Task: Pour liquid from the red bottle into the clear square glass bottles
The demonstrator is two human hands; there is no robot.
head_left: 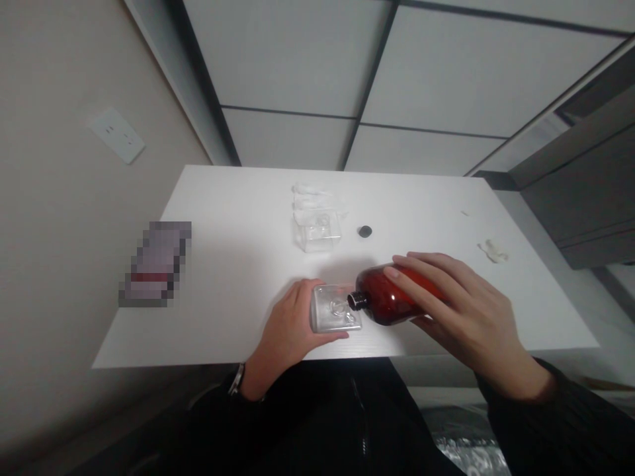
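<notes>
My left hand (292, 324) is wrapped round a clear plastic box (325, 318) near the front edge of the white table. In my right hand (461, 304) is a reddish-brown bottle (387, 297), tilted almost onto its side, its uncapped black-looking neck pointing left over the box. Clear shapes show at the middle of the box; whether liquid is flowing I cannot tell. Beyond the hands stands a second clear plastic box (317, 233). A small dark cap (365, 231) lies to its right.
Behind the second box lie several clear plastic pieces (310, 196). A pixelated flat object (156, 261) rests at the table's left edge. Toward the right of the white table (238, 218) is a crumpled pale scrap (493, 251). A panelled white surface (297, 59) rises behind.
</notes>
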